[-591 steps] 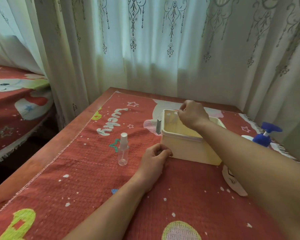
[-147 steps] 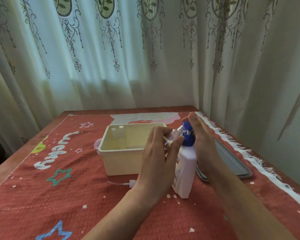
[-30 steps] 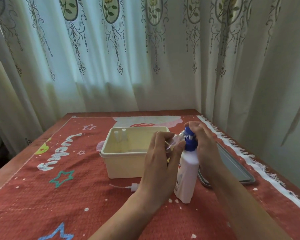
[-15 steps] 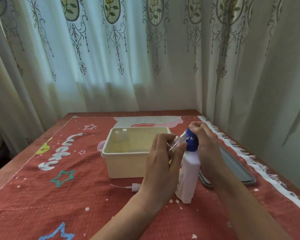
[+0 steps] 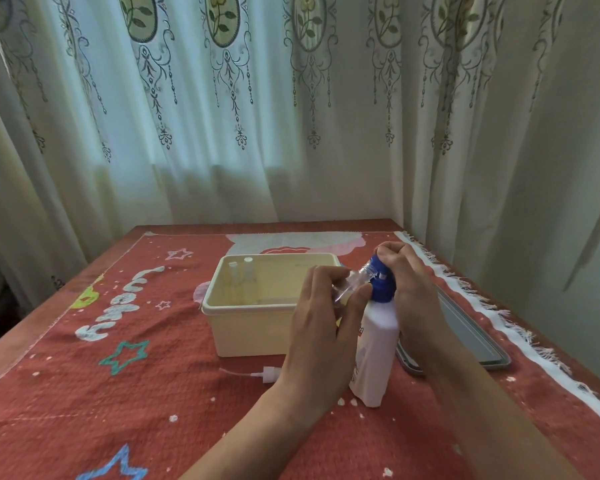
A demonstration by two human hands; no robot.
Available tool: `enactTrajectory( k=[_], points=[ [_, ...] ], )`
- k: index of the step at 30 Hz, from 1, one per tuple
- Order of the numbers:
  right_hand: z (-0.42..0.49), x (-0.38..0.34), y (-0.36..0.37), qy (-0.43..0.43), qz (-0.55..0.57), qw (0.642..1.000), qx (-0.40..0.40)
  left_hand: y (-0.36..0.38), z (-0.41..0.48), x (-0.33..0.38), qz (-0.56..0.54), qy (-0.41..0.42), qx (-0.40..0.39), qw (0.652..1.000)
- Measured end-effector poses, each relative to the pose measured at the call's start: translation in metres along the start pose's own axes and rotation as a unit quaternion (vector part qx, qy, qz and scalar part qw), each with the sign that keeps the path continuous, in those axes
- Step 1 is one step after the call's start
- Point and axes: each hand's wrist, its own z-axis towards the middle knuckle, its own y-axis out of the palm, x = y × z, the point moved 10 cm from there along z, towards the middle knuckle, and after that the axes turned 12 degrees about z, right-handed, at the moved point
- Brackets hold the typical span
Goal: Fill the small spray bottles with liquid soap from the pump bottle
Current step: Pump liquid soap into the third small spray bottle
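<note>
The small spray bottle (image 5: pixel 352 285), clear and uncapped, lies tilted in the left hand (image 5: pixel 321 327). It is pinched between the thumb and curled fingers, with its open neck up against the blue pump head (image 5: pixel 381 285) of the pump bottle (image 5: pixel 378 344). The right hand (image 5: pixel 407 289) covers that pump head, fingers curled over its top.

The white pump bottle stands upright on the red tablecloth (image 5: pixel 118 410), just right of a cream plastic tub (image 5: pixel 253 327). The left hand hides the tub's near right corner and much of the bottle's label. In the tub's far left corner two more small bottles (image 5: pixel 239 277) stand upright. A detached spray nozzle (image 5: pixel 269 373) with a thin dip tube lies on the cloth just in front of the tub. A grey lid (image 5: pixel 471 337) lies flat beyond the right forearm, partly covered by it. Whether the held bottle contains soap is hard to tell through the fingers. Patterned curtains (image 5: pixel 222 133) hang behind the table.
</note>
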Motion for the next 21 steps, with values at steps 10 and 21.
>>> enactTrajectory(
  k=[10,21],
  points=[
    [0.0005,0.0006,-0.0007,-0.005,-0.007,1.000,-0.004,0.0002,0.0002,-0.0005,0.000,-0.001,0.002,1.000],
    [-0.0002,-0.0012,0.0008,-0.006,-0.009,1.000,-0.006,-0.0011,0.0007,0.0004,-0.005,0.002,0.003,1.000]
  ],
)
